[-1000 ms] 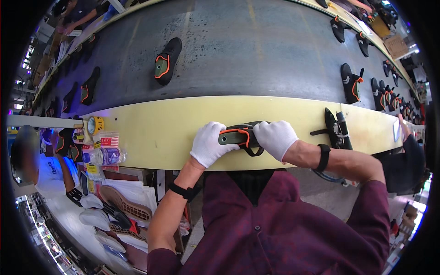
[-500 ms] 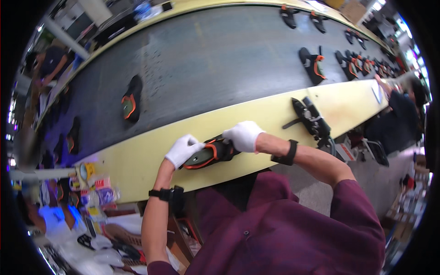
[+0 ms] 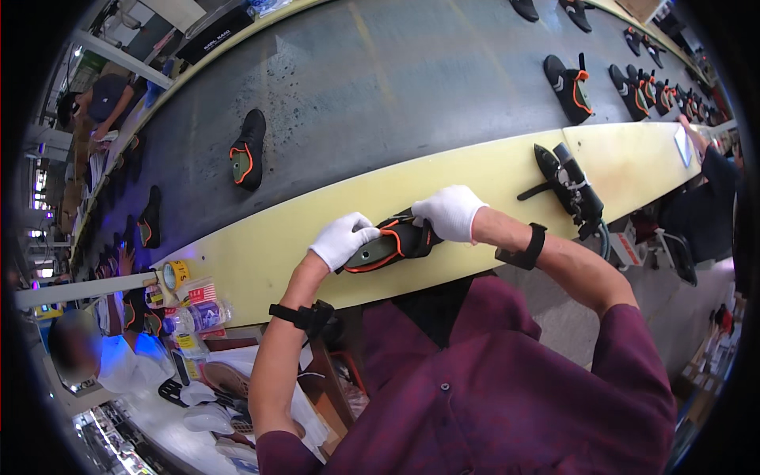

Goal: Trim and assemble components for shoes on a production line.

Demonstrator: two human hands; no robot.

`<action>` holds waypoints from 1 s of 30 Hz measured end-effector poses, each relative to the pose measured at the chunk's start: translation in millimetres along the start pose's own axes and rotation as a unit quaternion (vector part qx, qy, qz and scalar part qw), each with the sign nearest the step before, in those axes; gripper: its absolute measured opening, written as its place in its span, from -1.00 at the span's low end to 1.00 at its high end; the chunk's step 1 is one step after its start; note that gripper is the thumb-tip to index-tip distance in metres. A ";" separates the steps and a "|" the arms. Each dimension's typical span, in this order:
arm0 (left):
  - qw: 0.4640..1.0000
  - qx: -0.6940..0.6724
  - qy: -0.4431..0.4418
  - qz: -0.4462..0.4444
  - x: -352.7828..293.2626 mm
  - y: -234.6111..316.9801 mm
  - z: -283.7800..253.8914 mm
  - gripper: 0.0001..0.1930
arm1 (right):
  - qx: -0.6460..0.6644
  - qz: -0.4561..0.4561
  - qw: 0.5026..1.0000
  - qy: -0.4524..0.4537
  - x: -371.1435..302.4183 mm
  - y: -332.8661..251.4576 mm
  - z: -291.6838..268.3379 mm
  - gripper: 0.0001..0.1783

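Observation:
Both my hands wear white gloves. They grip a black shoe (image 3: 413,238) with an orange-edged opening and a green shoe last inside, lying at the near side of the yellow work ledge (image 3: 317,206). My left hand (image 3: 346,240) is closed at the end where the green last shows, fingertips on the orange edge. Over the other end, my right hand (image 3: 450,214) is closed on the shoe's upper near its dark strap. Its fingers partly cover that end. To the right on the ledge rests a black clamp-like tool (image 3: 574,186) with a hose.
Beyond the ledge runs a dark conveyor belt (image 3: 332,103), bearing a single black shoe (image 3: 249,150) and several more at the far right. At left are a tape roll (image 3: 170,275) and a plastic bottle (image 3: 196,317). Other people work at both sides.
My view has shifted, so ledge, belt and shoes sit differently in the picture. Both hands keep their hold on the shoe, with little change in their grip.

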State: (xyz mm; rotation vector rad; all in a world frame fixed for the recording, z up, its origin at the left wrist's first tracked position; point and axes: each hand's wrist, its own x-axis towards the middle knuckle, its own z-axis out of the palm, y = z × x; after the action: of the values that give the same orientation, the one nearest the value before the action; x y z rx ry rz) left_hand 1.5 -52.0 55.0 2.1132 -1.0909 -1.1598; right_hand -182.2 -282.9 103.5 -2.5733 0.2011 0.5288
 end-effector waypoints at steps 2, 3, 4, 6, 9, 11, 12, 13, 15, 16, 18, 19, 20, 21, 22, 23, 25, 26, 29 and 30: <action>0.997 0.051 0.050 -0.017 -0.1 11.6 -0.9 -0.57 | 0.015 0.006 1.000 0.003 3.3 3.4 2.2 -0.73; 0.997 0.054 0.046 -0.020 0.7 17.7 -1.6 -0.57 | 0.021 0.007 1.000 0.002 2.8 4.3 2.7 -0.73; 0.993 0.099 0.060 -0.023 1.4 25.2 -4.1 -0.58 | 0.023 0.018 1.000 -0.008 0.2 0.2 -4.5 -0.73; 0.986 0.146 0.073 -0.027 2.5 27.3 -5.7 -0.58 | 0.027 0.030 0.999 -0.018 -0.4 -1.3 -2.5 -0.73; 0.977 0.190 0.096 -0.013 6.1 25.7 -4.1 -0.56 | 0.027 -0.005 0.999 0.041 -13.6 7.3 15.2 -0.74; 0.978 0.177 0.106 -0.021 4.5 24.2 -3.0 -0.56 | 0.008 -0.057 0.987 0.149 -33.8 9.2 12.2 -0.80; 0.978 0.176 0.107 -0.025 3.4 21.5 -4.1 -0.56 | -0.017 -0.031 0.991 0.133 -42.5 9.0 4.5 -0.87; 0.982 0.158 0.094 -0.043 4.1 23.7 -6.2 -0.55 | -0.019 -0.030 0.991 0.132 -52.0 18.6 7.6 -0.87; 0.985 0.138 0.087 -0.064 4.9 23.2 -8.6 -0.55 | 0.000 0.028 0.981 0.194 -67.6 50.3 21.5 -0.88; 0.984 0.140 0.093 -0.052 5.4 21.0 -7.5 -0.55 | -0.002 0.025 0.981 0.193 -74.2 68.1 30.7 -0.88; 0.984 0.142 0.103 -0.042 6.5 21.3 -7.3 -0.55 | -0.032 0.111 0.968 0.221 -80.4 95.1 46.0 -0.88; 0.986 0.127 0.103 -0.044 4.9 22.3 -5.7 -0.56 | -0.033 0.107 0.969 0.219 -80.1 91.8 41.5 -0.88; 0.987 0.112 0.105 -0.046 3.0 23.0 -4.5 -0.56 | -0.060 0.043 0.953 0.295 -80.6 86.7 34.1 -0.85; 0.987 0.110 0.109 -0.051 2.7 23.0 -5.6 -0.56 | -0.084 -0.022 0.926 0.368 -78.4 81.1 29.3 -0.81; 0.986 0.112 0.097 -0.072 4.4 25.2 -6.1 -0.52 | -0.031 -0.044 0.940 0.336 -74.9 73.9 29.3 -0.65; 0.986 0.114 0.083 -0.093 3.8 25.7 -5.7 -0.48 | -0.029 -0.046 0.940 0.336 -64.9 59.9 30.5 -0.65; 0.984 0.119 0.098 -0.087 0.2 22.4 -0.8 -0.52 | 0.172 -0.117 0.941 0.268 -34.1 26.4 32.0 -0.53; 0.984 0.124 0.109 -0.072 1.5 24.2 0.5 -0.56 | 0.203 -0.154 0.938 0.234 -22.7 17.2 36.0 -0.49; 0.988 0.062 0.121 -0.073 -1.6 25.8 8.4 -0.57 | 0.150 -0.198 0.950 0.186 -7.9 -5.0 39.8 -0.43; 0.988 0.059 0.123 -0.076 -3.7 24.9 9.7 -0.57 | 0.131 -0.173 0.961 0.169 -4.9 -10.9 36.9 -0.43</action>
State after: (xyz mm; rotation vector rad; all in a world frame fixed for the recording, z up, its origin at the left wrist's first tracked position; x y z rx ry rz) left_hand -18.2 -63.3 69.6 2.3923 -0.9191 -0.8859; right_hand -196.3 -254.7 80.9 -2.3472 -0.0642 -0.0665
